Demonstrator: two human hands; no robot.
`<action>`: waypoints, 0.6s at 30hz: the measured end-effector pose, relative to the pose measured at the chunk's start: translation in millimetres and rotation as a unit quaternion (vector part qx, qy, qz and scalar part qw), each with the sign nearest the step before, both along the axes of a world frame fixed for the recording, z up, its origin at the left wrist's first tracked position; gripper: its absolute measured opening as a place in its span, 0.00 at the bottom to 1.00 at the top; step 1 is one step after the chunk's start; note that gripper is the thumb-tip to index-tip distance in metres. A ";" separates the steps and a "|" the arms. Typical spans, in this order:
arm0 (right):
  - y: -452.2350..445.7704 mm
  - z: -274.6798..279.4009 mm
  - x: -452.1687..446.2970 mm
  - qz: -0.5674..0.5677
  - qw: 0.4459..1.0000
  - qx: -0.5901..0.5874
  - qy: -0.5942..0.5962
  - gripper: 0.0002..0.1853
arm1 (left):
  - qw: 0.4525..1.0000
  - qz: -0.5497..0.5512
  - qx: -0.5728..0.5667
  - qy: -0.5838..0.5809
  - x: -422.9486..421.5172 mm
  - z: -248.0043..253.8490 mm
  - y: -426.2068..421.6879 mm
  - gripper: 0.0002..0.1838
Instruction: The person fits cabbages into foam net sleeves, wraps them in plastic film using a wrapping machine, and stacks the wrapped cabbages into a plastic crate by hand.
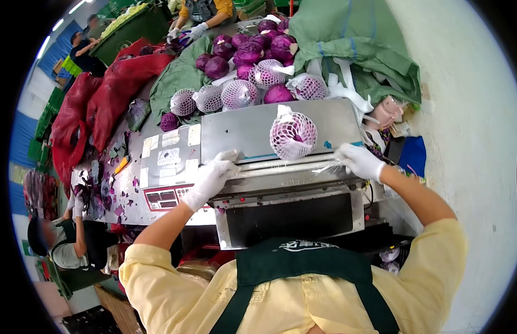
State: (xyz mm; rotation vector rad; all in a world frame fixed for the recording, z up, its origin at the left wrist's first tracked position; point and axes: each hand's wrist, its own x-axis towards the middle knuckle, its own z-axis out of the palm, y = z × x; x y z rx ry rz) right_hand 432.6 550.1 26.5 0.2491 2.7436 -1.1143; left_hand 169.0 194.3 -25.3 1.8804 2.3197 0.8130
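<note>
A red cabbage in a white foam net sits on the steel top of a wrapping machine, close to its front edge. Just in front of it lies a pale roll of clear plastic film. My left hand, in a white glove, is closed at the left end of the film. My right hand, gloved too, pinches the film's right side, where it bunches into shiny creases. The film is thin, and its exact edge at my left fingers is hard to see.
A digital scale adjoins the machine on the left. Behind are piled red cabbages, some netted, and a green sack. Red mesh sacks lie farther left. A yellow-handled knife rests among leaf scraps. Co-workers' gloved hands work nearby.
</note>
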 end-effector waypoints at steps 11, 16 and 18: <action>44.0 39.4 -76.4 -0.083 0.923 0.010 0.374 0.08 | 0.969 0.008 0.116 -0.219 -5.7 108.5 74.4 0.55; -6.2 -32.6 -123.6 0.164 0.899 0.277 0.297 0.37 | 0.972 -0.131 -0.039 -0.190 -5.4 41.4 132.7 0.60; -7.5 -30.3 -118.0 0.086 0.967 0.005 0.240 0.46 | 0.957 -0.068 -0.043 -0.280 3.6 54.8 127.7 0.50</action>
